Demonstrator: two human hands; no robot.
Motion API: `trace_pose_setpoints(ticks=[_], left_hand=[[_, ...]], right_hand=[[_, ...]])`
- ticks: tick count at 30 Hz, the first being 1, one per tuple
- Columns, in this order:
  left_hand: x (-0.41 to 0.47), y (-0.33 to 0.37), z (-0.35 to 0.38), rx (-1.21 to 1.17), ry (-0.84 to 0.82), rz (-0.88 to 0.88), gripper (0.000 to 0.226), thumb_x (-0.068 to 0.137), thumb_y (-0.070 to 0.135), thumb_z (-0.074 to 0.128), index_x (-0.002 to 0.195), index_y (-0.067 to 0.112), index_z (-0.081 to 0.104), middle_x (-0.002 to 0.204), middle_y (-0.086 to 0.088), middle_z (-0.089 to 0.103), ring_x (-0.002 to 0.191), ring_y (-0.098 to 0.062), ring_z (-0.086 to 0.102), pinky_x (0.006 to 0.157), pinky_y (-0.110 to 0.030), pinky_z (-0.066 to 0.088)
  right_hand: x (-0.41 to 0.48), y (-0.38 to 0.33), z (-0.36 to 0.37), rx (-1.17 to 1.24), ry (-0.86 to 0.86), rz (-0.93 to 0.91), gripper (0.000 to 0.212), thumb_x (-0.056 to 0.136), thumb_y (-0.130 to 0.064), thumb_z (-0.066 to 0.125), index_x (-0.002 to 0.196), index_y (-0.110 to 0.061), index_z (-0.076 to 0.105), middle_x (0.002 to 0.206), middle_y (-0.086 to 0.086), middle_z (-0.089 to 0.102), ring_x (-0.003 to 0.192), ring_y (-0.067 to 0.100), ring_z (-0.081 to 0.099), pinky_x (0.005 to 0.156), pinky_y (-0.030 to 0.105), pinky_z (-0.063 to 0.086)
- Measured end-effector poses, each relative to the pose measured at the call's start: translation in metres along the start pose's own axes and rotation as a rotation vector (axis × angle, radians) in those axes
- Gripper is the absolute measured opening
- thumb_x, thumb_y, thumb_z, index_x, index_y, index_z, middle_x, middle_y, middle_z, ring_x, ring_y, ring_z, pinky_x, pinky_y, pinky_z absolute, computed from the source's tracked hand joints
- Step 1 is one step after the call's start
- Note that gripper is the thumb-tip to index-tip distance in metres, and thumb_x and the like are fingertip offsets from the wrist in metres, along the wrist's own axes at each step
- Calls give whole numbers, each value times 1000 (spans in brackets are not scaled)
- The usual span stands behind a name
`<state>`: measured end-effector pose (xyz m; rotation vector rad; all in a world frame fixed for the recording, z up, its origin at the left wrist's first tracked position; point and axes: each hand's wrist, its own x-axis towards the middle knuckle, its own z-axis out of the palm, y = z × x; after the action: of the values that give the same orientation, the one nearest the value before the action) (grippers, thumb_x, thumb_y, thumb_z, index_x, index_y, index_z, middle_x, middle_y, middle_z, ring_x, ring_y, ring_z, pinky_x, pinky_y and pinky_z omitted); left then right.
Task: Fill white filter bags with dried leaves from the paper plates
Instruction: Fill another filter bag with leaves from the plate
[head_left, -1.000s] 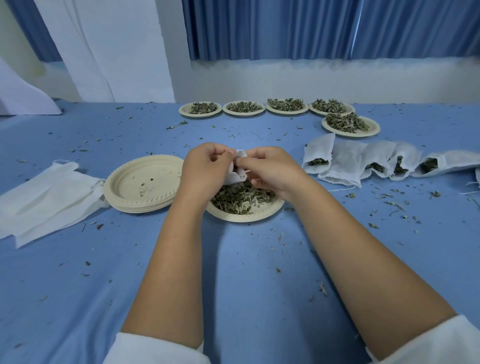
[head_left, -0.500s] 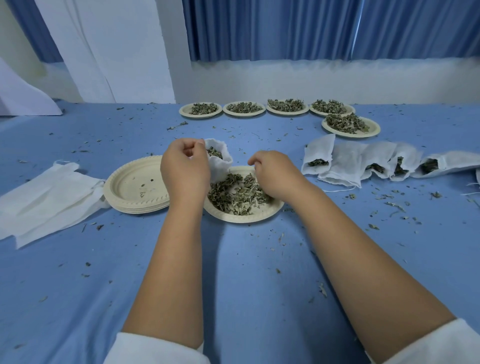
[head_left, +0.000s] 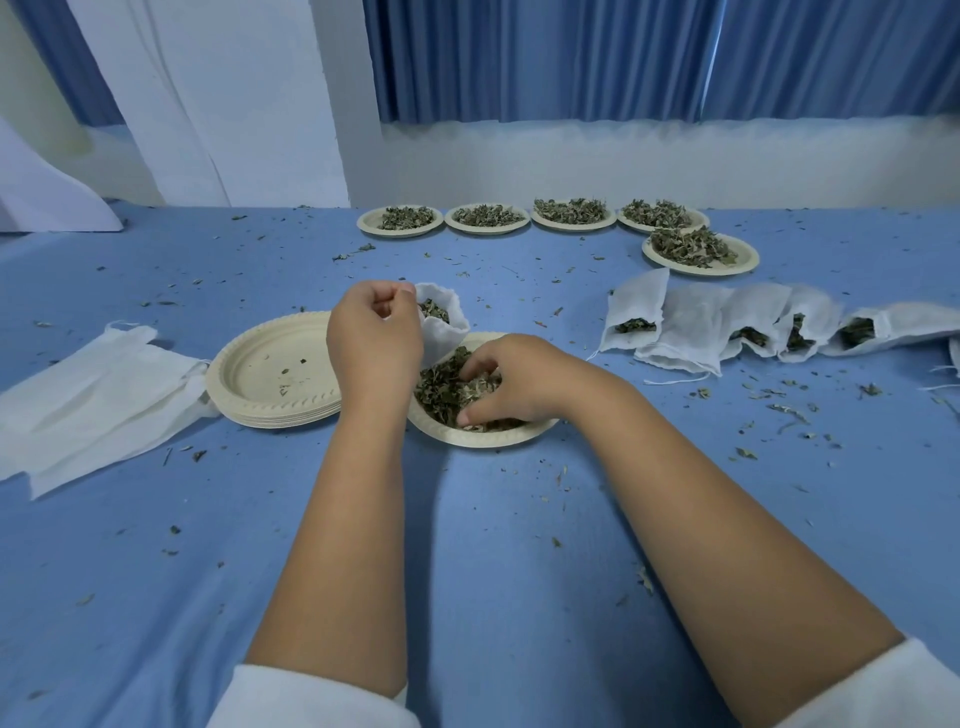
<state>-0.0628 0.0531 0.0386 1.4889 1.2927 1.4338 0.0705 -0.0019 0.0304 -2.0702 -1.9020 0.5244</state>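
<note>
Pinching the rim of a white filter bag (head_left: 442, 325) between thumb and fingers, the left hand (head_left: 374, 340) holds its mouth open and tilted toward the camera, just above the far left edge of the paper plate (head_left: 480, 437). Some leaf already shows inside the bag. The right hand (head_left: 514, 382) reaches down into the plate, fingers and thumb curled round a clump of the dried leaves (head_left: 440, 387).

A stack of empty plates (head_left: 272, 371) sits just left of this plate; the left wrist hides whether the two rims touch. Further left, flat bags (head_left: 93, 400) lie in a loose pile that runs off the picture's left side. To the right, well apart from the working plate, a row of filled bags (head_left: 691, 325) overlaps toward the right edge of the view, strings trailing. Five plates heaped with leaves (head_left: 571, 212) line the far side of the table, near where it meets the white wall (head_left: 623, 161) under blue curtains (head_left: 571, 57).

The blue tablecloth (head_left: 493, 545) between and below the forearms carries only scattered leaf crumbs, as does the strip between the working plate and the far plates.
</note>
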Motion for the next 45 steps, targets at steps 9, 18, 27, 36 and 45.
trace_pose_setpoints(ticks=[9, 18, 27, 36, 45], left_hand=[[0, 1, -2, -4, 26, 12, 10, 95, 24, 56, 92, 20, 65, 80, 13, 61, 80, -10, 59, 75, -22, 45], [1, 2, -4, -20, 103, 27, 11, 95, 26, 57, 91, 19, 64, 86, 8, 64, 86, -11, 61, 82, -27, 48], [3, -1, -3, 1, 124, 33, 11, 94, 26, 57, 92, 19, 65, 81, 14, 60, 81, -6, 56, 72, -18, 42], [-6, 0, 8, 95, -48, 81, 11, 93, 27, 59, 89, 20, 67, 82, 8, 67, 77, -8, 60, 65, -17, 42], [-9, 2, 11, 65, -77, 35, 15, 86, 19, 58, 77, 16, 69, 65, 9, 63, 60, -5, 54, 59, -20, 39]], right_hand=[[2, 4, -5, 127, 118, -48, 26, 80, -25, 80, 105, -26, 72, 89, -12, 54, 93, 11, 54, 73, 23, 40], [-5, 7, -21, 405, 185, -29, 24, 77, -23, 83, 98, -25, 71, 87, -13, 62, 78, 1, 58, 70, 19, 45], [-7, 6, -30, 699, 274, -19, 20, 77, -13, 82, 93, -20, 73, 90, 1, 73, 77, 9, 68, 66, 16, 54], [-4, -14, -22, 1013, 778, -145, 19, 81, -4, 76, 92, -17, 68, 84, -2, 70, 76, 6, 66, 73, 19, 52], [3, -22, 7, 656, 863, -251, 25, 78, -2, 72, 87, -25, 66, 91, -12, 59, 89, -1, 58, 83, 32, 55]])
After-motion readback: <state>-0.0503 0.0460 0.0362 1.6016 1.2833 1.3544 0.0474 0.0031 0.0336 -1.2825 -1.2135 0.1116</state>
